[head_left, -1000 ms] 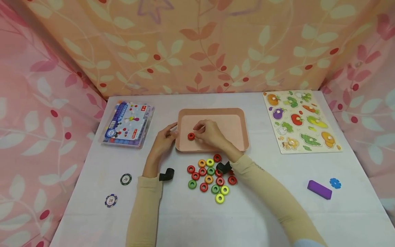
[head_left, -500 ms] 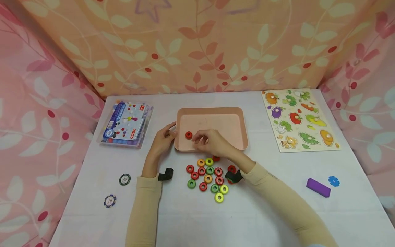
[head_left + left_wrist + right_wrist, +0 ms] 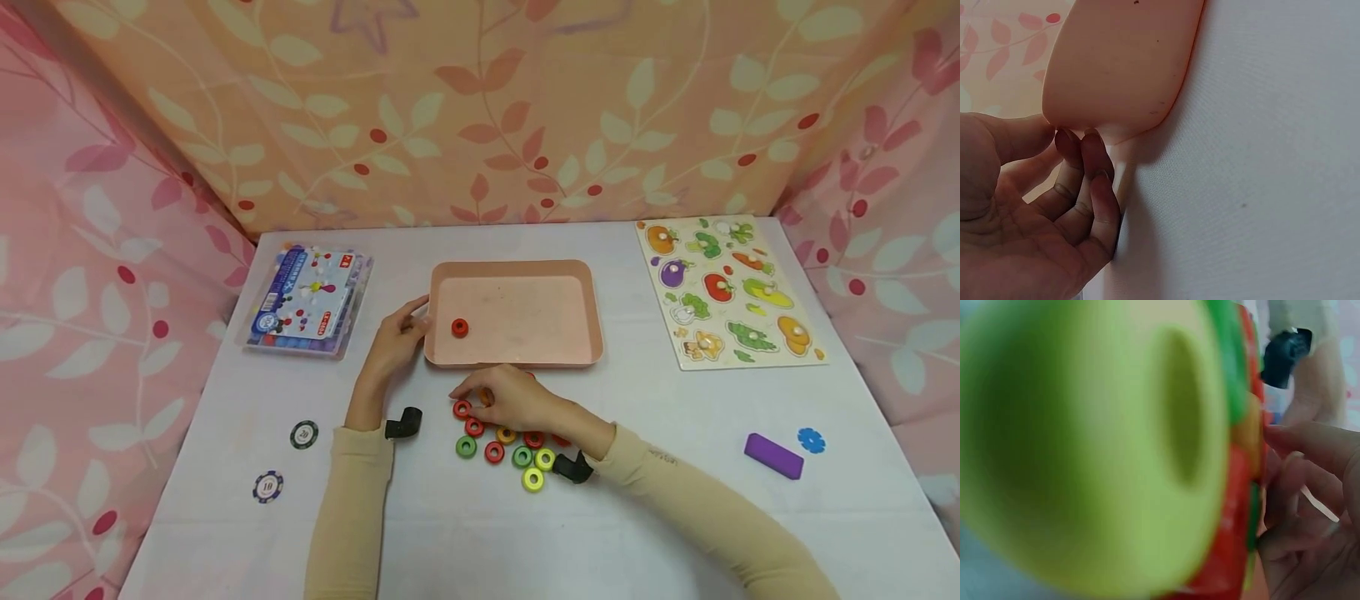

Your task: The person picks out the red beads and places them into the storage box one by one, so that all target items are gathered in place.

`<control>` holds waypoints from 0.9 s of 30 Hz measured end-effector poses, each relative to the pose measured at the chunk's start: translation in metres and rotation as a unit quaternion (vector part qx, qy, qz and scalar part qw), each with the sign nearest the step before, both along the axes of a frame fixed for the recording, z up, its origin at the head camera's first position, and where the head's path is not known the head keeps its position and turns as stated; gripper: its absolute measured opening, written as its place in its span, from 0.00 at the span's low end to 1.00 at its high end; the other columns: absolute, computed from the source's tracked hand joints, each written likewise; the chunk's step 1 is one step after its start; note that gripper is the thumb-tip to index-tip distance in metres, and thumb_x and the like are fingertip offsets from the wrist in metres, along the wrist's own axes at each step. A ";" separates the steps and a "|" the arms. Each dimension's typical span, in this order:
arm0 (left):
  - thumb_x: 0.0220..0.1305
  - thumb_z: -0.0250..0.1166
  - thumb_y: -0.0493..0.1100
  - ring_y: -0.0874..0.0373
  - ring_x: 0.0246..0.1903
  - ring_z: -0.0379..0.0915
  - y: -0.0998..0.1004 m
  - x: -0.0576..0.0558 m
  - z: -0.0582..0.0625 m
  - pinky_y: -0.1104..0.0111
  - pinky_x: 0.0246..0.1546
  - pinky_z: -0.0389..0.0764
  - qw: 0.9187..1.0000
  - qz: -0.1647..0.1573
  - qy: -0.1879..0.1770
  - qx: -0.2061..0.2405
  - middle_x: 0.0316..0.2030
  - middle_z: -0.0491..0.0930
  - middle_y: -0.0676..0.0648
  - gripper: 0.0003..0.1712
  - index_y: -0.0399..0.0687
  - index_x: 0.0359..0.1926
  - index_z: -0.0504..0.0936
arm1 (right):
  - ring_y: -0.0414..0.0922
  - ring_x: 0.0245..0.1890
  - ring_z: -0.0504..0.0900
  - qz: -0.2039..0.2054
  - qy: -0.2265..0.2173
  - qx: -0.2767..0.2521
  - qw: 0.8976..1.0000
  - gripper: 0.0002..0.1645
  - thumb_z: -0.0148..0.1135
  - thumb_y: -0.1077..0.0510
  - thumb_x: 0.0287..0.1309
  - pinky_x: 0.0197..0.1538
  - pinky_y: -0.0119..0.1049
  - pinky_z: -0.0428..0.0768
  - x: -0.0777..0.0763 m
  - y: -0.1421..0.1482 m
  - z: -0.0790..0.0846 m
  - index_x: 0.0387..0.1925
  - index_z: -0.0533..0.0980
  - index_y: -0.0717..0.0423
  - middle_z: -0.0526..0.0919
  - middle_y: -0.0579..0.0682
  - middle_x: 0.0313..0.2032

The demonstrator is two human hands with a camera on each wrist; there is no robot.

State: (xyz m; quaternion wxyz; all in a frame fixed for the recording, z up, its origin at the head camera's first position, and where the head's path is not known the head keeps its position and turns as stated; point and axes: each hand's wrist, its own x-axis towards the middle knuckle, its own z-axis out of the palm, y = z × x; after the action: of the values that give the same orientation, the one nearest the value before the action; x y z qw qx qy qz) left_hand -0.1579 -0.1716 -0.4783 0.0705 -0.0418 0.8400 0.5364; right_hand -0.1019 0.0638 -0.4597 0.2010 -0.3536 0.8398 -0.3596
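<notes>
My left hand (image 3: 392,343) holds the left edge of a pink tray (image 3: 532,321); in the left wrist view its thumb and fingertips meet at the tray's rim (image 3: 1060,115). One red ring (image 3: 453,328) lies inside, toward the tray's left. Below the near rim, my right hand (image 3: 521,402) reaches over a group of red, orange, green and yellow rings, hiding several. Its thumb and a finger stand apart on either side of a red ring (image 3: 457,412) at the group's left. A yellow ring (image 3: 1085,487) fills much of the right wrist view, blurred.
A clear box (image 3: 311,300) of small coloured parts lies at the back left, with two poker chips (image 3: 267,487) nearer. On the right are a vegetable puzzle board (image 3: 731,292), a purple block (image 3: 774,457) and a blue flower-shaped piece (image 3: 812,440). Curtains (image 3: 480,108) border the table.
My right hand has let go of the red ring in the tray and moved back toward me, over the loose rings. The left hand has stayed at the tray's edge.
</notes>
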 end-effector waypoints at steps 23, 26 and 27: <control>0.74 0.58 0.43 0.55 0.31 0.69 -0.002 0.001 0.000 0.66 0.36 0.69 1.000 -0.007 0.011 0.002 0.35 0.77 0.41 0.25 0.53 0.70 0.72 | 0.37 0.23 0.72 -0.043 0.051 -0.098 0.993 0.17 0.74 0.57 0.55 0.29 0.30 0.72 -0.007 -0.005 0.005 0.48 0.84 0.46 0.82 0.40 0.37; 0.74 0.58 0.43 0.55 0.31 0.69 -0.002 0.001 0.001 0.66 0.36 0.68 1.000 -0.010 0.011 0.000 0.35 0.77 0.42 0.25 0.53 0.70 0.72 | 0.38 0.22 0.72 -0.085 0.064 -0.143 0.984 0.17 0.74 0.61 0.54 0.27 0.30 0.72 -0.019 -0.001 0.009 0.47 0.84 0.50 0.83 0.43 0.38; 0.74 0.58 0.43 0.55 0.31 0.69 -0.002 0.001 0.001 0.66 0.36 0.68 1.000 -0.009 0.011 0.001 0.34 0.77 0.42 0.25 0.53 0.70 0.72 | 0.38 0.23 0.72 -0.102 0.070 -0.152 0.981 0.17 0.74 0.62 0.54 0.26 0.30 0.71 -0.024 0.000 0.009 0.47 0.84 0.51 0.83 0.43 0.40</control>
State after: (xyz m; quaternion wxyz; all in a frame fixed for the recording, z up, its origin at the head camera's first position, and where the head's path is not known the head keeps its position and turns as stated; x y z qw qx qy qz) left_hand -0.1568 -0.1732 -0.4773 0.0666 -0.0281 0.8407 0.5366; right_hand -0.1257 0.0642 -0.4505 0.0479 -0.3173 0.8190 -0.4756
